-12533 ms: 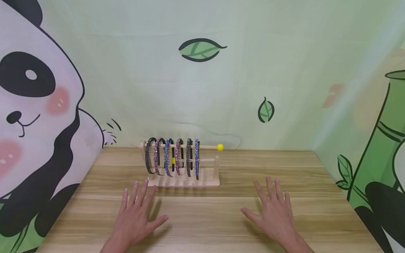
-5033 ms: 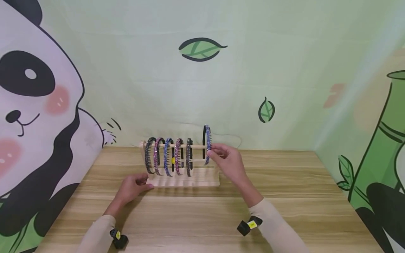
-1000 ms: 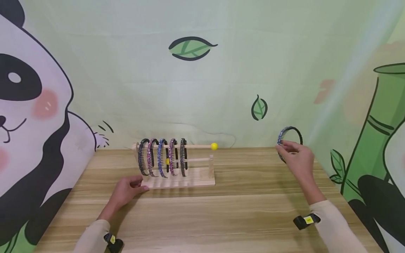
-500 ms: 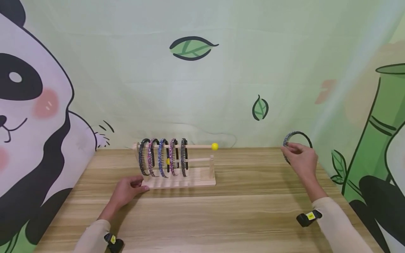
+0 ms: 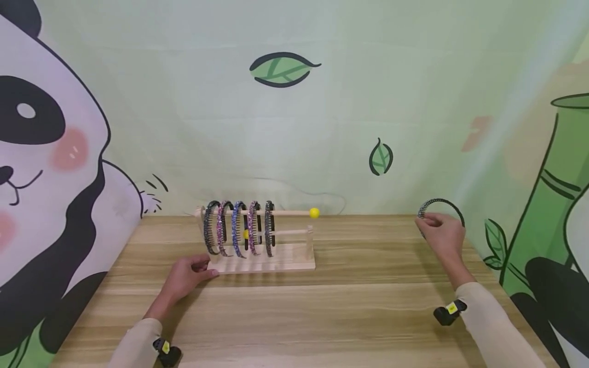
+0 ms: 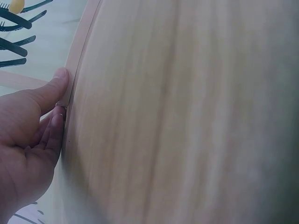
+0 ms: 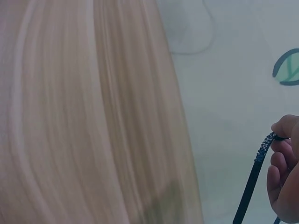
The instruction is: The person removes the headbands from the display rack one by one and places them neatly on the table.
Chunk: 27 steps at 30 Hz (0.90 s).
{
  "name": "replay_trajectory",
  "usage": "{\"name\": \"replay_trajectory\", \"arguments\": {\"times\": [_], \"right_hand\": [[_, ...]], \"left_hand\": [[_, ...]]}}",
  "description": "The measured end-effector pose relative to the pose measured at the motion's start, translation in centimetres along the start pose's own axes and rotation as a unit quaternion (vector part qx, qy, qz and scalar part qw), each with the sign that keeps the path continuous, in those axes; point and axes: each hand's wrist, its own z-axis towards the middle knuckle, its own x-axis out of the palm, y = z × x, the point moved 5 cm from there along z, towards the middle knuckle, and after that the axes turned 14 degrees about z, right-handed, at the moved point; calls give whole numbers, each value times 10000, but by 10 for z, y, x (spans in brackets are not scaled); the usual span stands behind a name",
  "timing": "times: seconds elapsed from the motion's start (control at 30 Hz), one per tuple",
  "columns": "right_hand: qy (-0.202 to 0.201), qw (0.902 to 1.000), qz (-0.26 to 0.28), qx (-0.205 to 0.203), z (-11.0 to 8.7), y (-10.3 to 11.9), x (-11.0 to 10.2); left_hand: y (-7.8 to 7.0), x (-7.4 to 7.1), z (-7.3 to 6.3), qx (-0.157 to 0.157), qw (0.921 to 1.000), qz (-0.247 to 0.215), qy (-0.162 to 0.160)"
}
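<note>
My right hand (image 5: 444,235) pinches a headband (image 5: 440,201) between thumb and fingers, near the table's back right edge. The headband is black and toothed, and its blue glitter part (image 7: 265,147) shows in the right wrist view; the hand covers some of it. At the left, my left hand (image 5: 181,276) holds the front left corner of a wooden rack (image 5: 267,265), thumb on its base edge (image 6: 83,44) and fingers at its side. Several glittery headbands hang on the rack: black (image 5: 209,227), pink (image 5: 220,230), blue (image 5: 236,232), and others.
A yellow ball (image 5: 314,212) caps the right end of the rack's upper rod (image 5: 292,212). The wood-grain table (image 5: 340,306) meets a printed backdrop (image 5: 322,133) with a panda, leaves and bamboo.
The right-end blue headband has left the rack, slid past the rod's tip and carried right by my right hand. Within the last second it turned and lowered. My left hand keeps its hold.
</note>
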Motion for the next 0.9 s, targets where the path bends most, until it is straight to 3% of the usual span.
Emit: {"name": "replay_trajectory", "arguments": {"times": [0.23, 0.4, 0.9], "right_hand": [[136, 9987, -354, -353, 1, -12, 4], [351, 9980, -523, -95, -1, -24, 7], [470, 9963, -696, 178, 3, -59, 3]], "left_hand": [[0, 0, 0, 27, 10000, -34, -3], [0, 0, 0, 13, 10000, -14, -16], [0, 0, 0, 48, 10000, -12, -21]]}}
